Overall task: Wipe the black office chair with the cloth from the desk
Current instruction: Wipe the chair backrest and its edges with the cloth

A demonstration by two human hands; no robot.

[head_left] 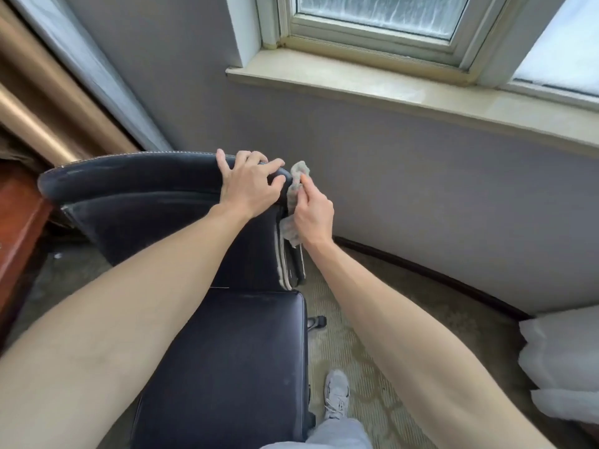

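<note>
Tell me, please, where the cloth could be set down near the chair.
The seat is bare right of the left forearm; the windowsill is bare where visible; so is the carpet between seat and wall. Crowded: the top corner of the backrest, where the left hand grips and the right hand holds the cloth.

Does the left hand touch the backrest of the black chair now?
Touching. The head view shows the left hand gripping the backrest at its top edge, fingers curled over it.
</note>
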